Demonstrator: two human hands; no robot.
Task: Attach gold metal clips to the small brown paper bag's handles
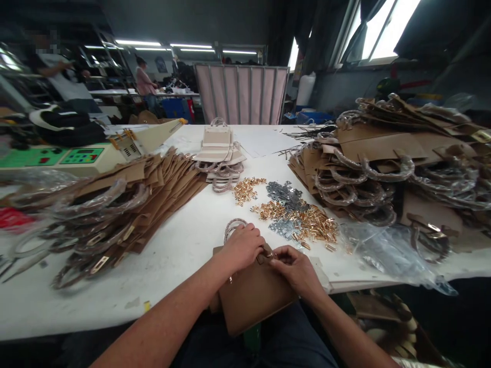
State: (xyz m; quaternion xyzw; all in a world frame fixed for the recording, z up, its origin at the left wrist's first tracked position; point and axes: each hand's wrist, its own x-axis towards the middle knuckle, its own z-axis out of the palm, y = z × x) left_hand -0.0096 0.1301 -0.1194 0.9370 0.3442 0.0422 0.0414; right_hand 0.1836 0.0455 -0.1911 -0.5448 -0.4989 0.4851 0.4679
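Observation:
A brown handbag panel (257,296) leans at the table's front edge, above my lap, its wrapped handle (235,225) sticking up behind. My left hand (243,248) lies over the bag's top edge with its fingers curled down on it. Close beside it, my right hand (293,266) pinches a small shiny metal piece (271,254) at the bag's top tab. The fingertips partly hide that piece, so its exact shape is unclear. Just beyond my hands lie loose gold fittings (314,223) and flat grey metal plates (284,193).
Stacked brown bags with plastic-wrapped handles stand left (153,199) and right (383,148). Pale bag pieces (218,145) lie at the back middle. A clear plastic bag (391,253) hangs over the right edge. A machine (84,156) stands left; two people work farther back.

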